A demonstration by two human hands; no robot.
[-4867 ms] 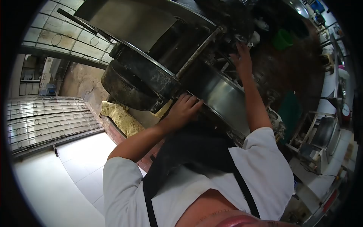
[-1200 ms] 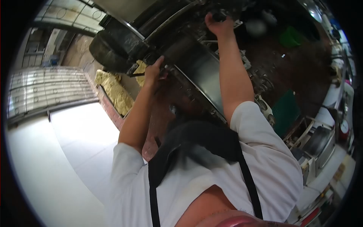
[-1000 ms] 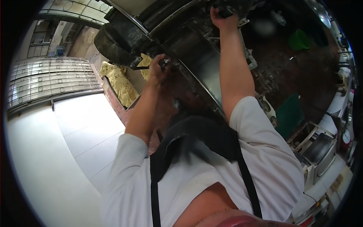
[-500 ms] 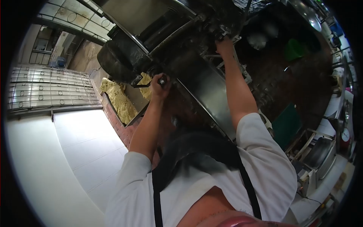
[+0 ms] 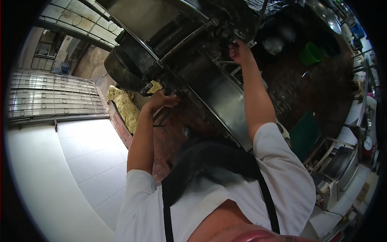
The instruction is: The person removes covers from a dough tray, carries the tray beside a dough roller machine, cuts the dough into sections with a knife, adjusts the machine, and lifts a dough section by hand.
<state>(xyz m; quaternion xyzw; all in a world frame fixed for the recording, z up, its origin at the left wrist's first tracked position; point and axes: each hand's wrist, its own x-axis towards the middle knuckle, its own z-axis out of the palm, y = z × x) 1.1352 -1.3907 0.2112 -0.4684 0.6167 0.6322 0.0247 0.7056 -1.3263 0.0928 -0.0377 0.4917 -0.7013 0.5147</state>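
Note:
A large dark metal machine with a smooth steel panel fills the top middle of the head view. My left hand is just below the machine's left lower corner, fingers apart and stretched to the right, with nothing visible in them. On the far side of the panel, my right hand is closed against a dark fitting on the machine's right end. Its curled fingers and the shadow hide what they hold. Yellow dough-like slabs lie in a tray behind my left hand.
A metal grille and white tiled surface are at left. Red brick flooring shows below the machine. To the right are a green bucket, a green board, a dial scale and a cluttered counter.
My left hand has let go of a dark round knob or handle end and shifted slightly left and down, fingers extending. My right hand has turned and moved slightly down, its fingers now curled.

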